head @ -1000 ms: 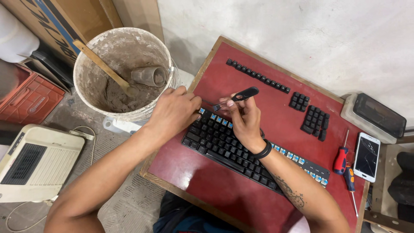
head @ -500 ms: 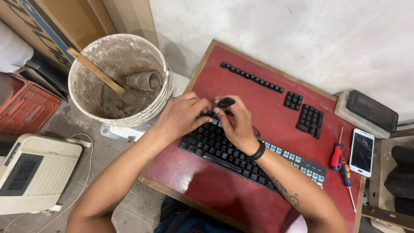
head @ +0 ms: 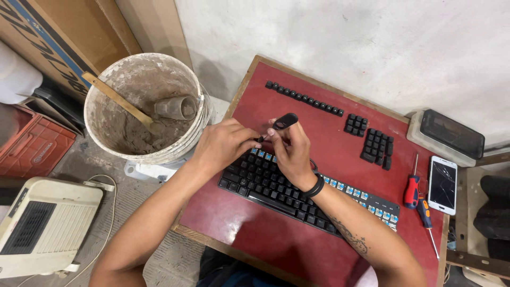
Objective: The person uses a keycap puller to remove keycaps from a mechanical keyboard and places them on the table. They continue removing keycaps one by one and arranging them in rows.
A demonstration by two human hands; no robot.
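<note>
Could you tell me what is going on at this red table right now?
A person is taking keycaps off a black keyboard on the red table. The right hand holds a small black tool over the keyboard's upper left corner, and the left hand meets it there, fingertips together. Removed keycaps lie in rows near the table's far edge, and blue switches show where caps are gone.
</note>
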